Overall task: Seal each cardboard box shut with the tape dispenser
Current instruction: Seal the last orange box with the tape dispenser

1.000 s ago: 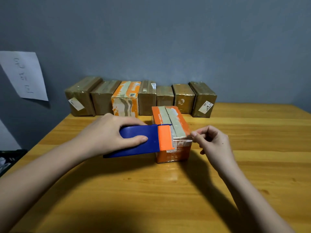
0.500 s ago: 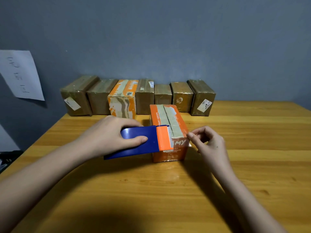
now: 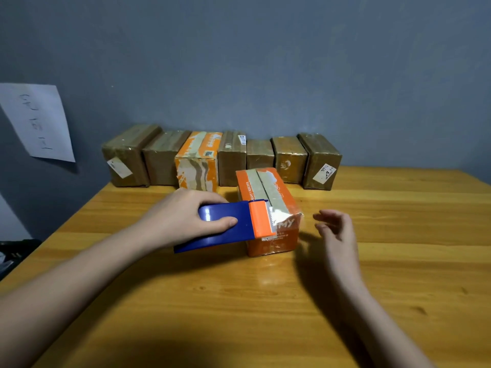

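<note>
A wooden table (image 3: 265, 301) with a glossy honey-coloured top and visible grain fills the lower part of the view, its planks running left to right. Behind it rises a plain grey-blue wall (image 3: 265, 62). On the left part of the wall hangs 1 white sheet of paper (image 3: 37, 120), tilted, with faint handwritten marks too blurred to read; it casts a soft shadow at its lower edge. At the far left, below the table's edge, lies a dark object (image 3: 13, 251) that cannot be identified, with a pale strip of wall (image 3: 10, 219) just above it.
</note>
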